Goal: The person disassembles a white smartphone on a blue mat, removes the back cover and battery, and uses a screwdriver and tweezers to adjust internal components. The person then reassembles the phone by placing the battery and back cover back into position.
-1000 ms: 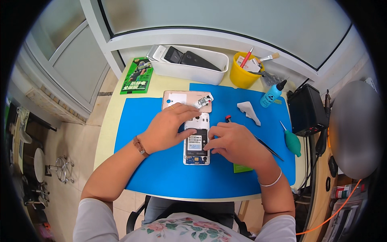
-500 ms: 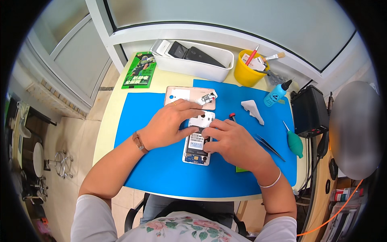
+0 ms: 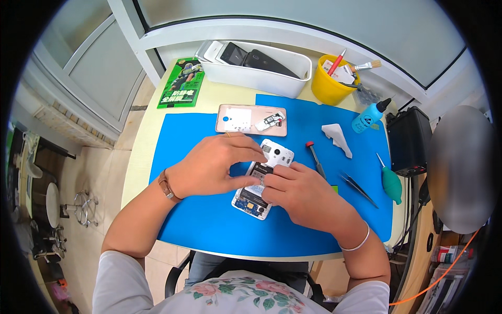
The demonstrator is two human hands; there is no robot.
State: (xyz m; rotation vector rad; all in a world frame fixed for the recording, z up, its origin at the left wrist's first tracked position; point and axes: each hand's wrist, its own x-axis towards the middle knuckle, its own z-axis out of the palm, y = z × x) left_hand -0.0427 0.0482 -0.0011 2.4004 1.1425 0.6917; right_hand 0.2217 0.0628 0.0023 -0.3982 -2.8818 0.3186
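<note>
On the blue mat (image 3: 209, 230) before you, your left hand (image 3: 219, 165) and right hand (image 3: 298, 191) pinch the opened phone (image 3: 256, 191), fingers closed on its inner cover; beyond, its back shell (image 3: 238, 119) already lies removed, and the screwdriver (image 3: 315, 158) rests unused.
</note>
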